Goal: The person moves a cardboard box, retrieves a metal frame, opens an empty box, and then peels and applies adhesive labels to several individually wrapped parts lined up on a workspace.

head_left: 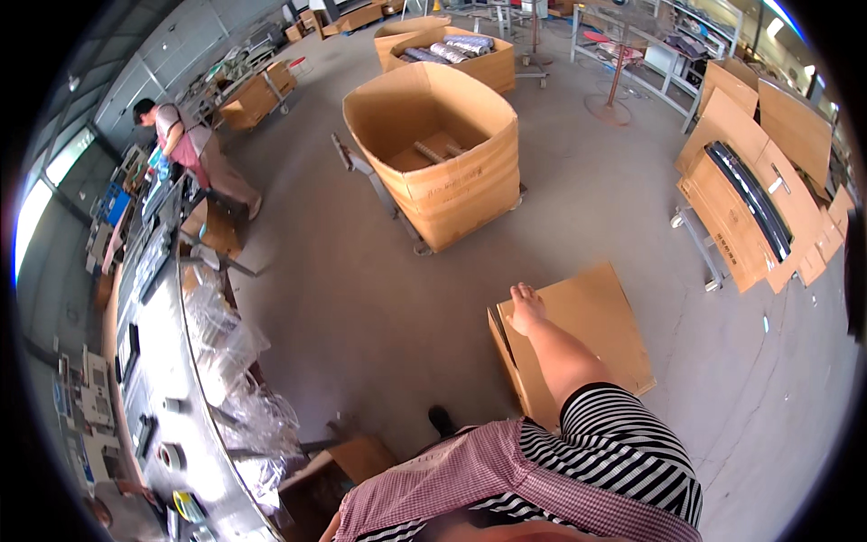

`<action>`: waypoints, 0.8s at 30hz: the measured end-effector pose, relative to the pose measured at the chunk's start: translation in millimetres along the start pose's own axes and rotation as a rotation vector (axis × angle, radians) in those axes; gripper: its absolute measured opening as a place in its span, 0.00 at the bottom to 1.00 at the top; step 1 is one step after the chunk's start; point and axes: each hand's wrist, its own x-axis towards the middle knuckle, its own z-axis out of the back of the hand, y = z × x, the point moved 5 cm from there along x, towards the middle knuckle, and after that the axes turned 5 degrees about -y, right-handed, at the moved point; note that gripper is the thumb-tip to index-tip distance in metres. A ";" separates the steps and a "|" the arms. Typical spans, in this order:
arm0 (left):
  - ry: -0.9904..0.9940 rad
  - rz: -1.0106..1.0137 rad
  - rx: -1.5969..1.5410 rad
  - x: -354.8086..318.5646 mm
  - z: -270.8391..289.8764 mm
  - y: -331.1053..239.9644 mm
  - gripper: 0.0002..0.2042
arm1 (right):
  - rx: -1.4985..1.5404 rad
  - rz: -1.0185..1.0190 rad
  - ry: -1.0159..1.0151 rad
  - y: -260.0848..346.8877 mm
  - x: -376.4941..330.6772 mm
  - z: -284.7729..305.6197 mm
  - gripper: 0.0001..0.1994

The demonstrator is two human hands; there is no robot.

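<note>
hand resting on flat cardboard box (fingers closed).

Right hand rests on the flat cardboard sheet. Bare floor lies open toward ten o'clock; a big open carton blocks eleven, the workbench walls off nine.

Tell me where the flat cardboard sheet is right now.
In the head view the flat cardboard sheet stands right of centre on the concrete floor, under the person's right hand, nearer than the big open box.
</note>
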 end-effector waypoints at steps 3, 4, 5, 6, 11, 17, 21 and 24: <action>0.042 0.085 -0.073 58.7 29.5 5.2 0.29 | -0.131 0.029 0.152 28.6 31.3 -3.3 0.52; 0.049 0.091 -0.078 78.8 44.0 5.1 0.29 | -0.184 0.028 0.230 35.0 34.6 -9.0 0.54; 0.058 0.090 -0.072 96.8 59.2 5.1 0.29 | -0.212 -0.015 0.336 38.5 36.6 -16.6 0.59; 0.065 0.085 -0.055 116.8 79.3 4.5 0.29 | -0.201 -0.051 0.422 41.1 33.6 -25.2 0.58; 0.105 -0.034 0.227 208.9 195.3 -10.7 0.29 | -0.325 -0.025 0.260 39.5 14.2 -46.0 0.31; -0.257 -0.330 0.345 282.6 328.5 -173.3 0.29 | -0.242 -0.072 0.407 -3.1 -9.9 -49.6 0.21; -0.137 -0.477 0.077 259.2 336.5 -291.5 0.27 | -0.292 -0.031 0.534 -8.0 -4.6 -56.0 0.20; 0.073 -0.581 0.222 232.1 308.8 -329.5 0.25 | -0.308 -0.044 0.592 -3.9 10.8 -62.6 0.21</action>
